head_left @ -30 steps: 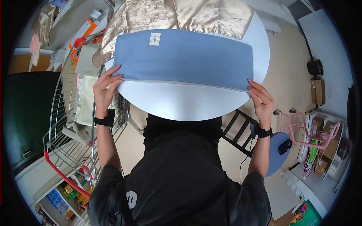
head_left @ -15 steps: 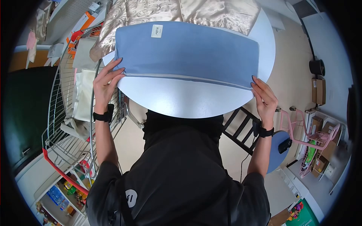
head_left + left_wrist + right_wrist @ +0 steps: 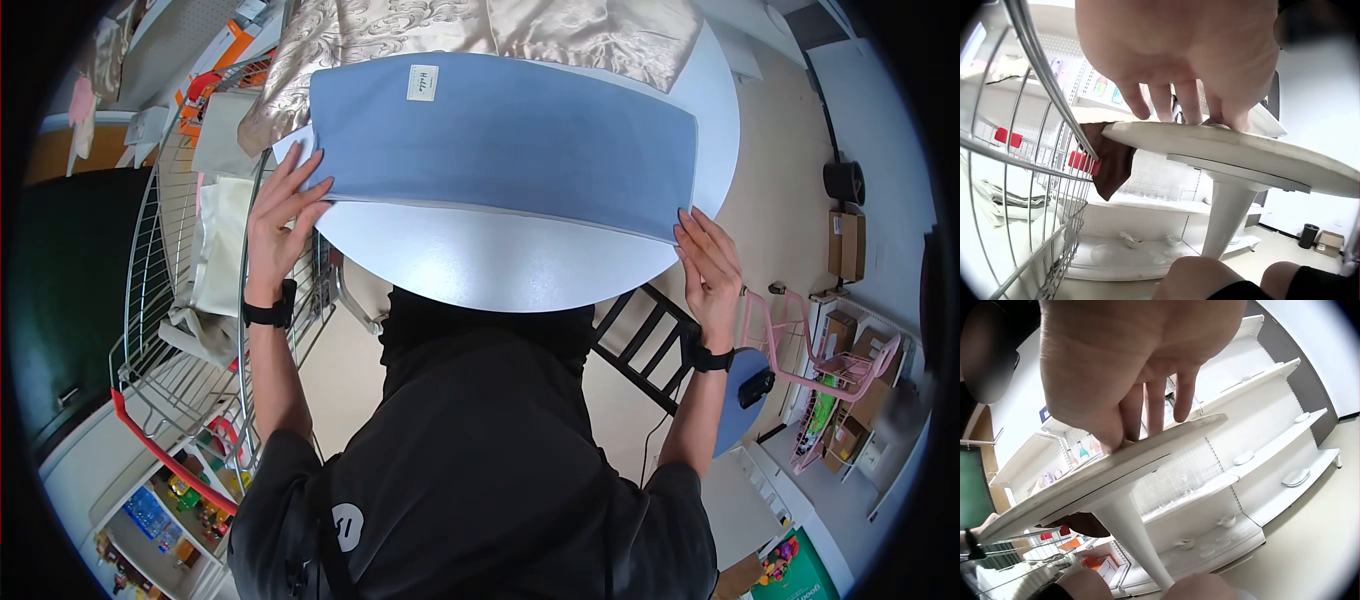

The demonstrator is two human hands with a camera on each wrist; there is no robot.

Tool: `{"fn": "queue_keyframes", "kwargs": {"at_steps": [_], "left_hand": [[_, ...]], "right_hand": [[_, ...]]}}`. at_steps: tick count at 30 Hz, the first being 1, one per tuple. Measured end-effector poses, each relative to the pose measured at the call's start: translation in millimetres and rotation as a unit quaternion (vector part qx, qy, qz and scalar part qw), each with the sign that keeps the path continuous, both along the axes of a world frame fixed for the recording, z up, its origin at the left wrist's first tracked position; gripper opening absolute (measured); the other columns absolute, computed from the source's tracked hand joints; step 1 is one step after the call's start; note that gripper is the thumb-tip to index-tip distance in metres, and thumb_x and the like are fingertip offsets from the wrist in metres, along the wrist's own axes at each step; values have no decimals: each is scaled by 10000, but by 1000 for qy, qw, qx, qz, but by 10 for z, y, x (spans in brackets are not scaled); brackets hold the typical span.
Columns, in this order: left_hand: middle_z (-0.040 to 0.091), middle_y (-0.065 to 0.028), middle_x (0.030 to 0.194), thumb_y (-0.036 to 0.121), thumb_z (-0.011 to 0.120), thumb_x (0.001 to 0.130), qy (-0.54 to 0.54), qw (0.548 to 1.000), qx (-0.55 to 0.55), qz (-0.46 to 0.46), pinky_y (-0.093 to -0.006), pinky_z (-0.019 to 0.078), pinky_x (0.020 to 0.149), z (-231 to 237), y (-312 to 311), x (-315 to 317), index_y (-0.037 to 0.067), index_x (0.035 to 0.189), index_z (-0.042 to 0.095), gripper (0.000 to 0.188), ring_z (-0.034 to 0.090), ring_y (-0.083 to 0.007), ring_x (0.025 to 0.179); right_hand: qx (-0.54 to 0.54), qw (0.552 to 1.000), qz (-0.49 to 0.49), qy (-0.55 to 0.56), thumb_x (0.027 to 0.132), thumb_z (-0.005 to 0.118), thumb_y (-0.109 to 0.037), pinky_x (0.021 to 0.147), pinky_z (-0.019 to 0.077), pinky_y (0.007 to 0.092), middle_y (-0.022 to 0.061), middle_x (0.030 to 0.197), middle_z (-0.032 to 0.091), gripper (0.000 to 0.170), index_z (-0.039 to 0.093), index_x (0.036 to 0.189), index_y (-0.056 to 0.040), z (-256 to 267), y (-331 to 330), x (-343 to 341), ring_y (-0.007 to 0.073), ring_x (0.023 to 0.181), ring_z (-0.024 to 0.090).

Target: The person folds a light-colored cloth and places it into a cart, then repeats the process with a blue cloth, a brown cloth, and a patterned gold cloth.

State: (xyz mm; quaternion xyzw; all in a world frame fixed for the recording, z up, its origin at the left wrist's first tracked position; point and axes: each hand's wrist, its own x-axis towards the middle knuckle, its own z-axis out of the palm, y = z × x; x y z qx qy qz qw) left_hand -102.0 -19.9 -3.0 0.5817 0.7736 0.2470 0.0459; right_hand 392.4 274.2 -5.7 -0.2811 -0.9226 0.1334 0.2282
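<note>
A folded blue cloth (image 3: 500, 140) with a small white label (image 3: 423, 83) lies on the round white table (image 3: 500, 260). At its near left corner rests my left hand (image 3: 283, 222), fingers extended and spread, thumb by the edge. My right hand (image 3: 710, 262) touches the near right corner with its fingers fairly straight. The left wrist view has the left hand (image 3: 1179, 56) over the rim of the table (image 3: 1241, 147); in the right wrist view the right hand (image 3: 1141, 362) is likewise at the rim. Both wrist views hide the blue cloth.
Shiny beige fabric (image 3: 400, 28) covers the table's far side and hangs over its left. A wire shopping cart (image 3: 150, 250) with pale cloths (image 3: 222, 240) stands close on the left. On the right are a black slatted frame (image 3: 648, 345) and a pink metal frame (image 3: 800, 350).
Against the surroundings, the cloth's near edge has moved slightly away from the body and looks flatter. Both hands have shifted a little to the right overall, and the left fingers have spread from their closer grouping.
</note>
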Motion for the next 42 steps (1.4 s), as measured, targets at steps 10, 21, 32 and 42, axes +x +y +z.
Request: {"fn": "queue_keyframes", "kwargs": {"at_steps": [10, 21, 32, 42], "left_hand": [[616, -90, 1589, 192, 816, 933, 88, 989, 63, -98, -539, 364, 1273, 298, 644, 1084, 107, 1437, 712, 521, 493, -339, 1546], [257, -140, 1808, 544, 648, 1022, 86, 974, -149, -149, -584, 175, 1337, 104, 812, 1276, 114, 1722, 333, 880, 204, -368, 1675], [323, -218, 1760, 418, 602, 1095, 20, 987, -158, -13, -504, 235, 1329, 233, 423, 379, 16, 1673, 390, 735, 296, -371, 1641], [636, -162, 1537, -41, 685, 970, -25, 994, -64, -82, -390, 492, 1156, 665, 1131, -654, 98, 1588, 563, 645, 633, -294, 1371]], "right_hand": [[13, 997, 72, -30, 915, 799, -203, 1244, 397, 533, 109, 1572, 623, 552, 696, 1446, -90, 337, -385, -779, 324, 1492, 546], [-38, 985, 99, -133, 954, 720, -528, 1318, 282, 530, 65, 1751, 395, 802, 489, 1647, -199, 40, -711, -1328, 288, 1621, 342], [-43, 981, 4, -190, 977, 699, -497, 1328, 252, 533, 61, 1774, 361, 800, 461, 1671, -179, 114, -502, -742, 310, 1635, 315], [-46, 985, -13, -164, 962, 735, -468, 1333, 252, 523, 55, 1773, 365, 807, 466, 1666, -181, 76, -524, -611, 295, 1642, 309]]}}
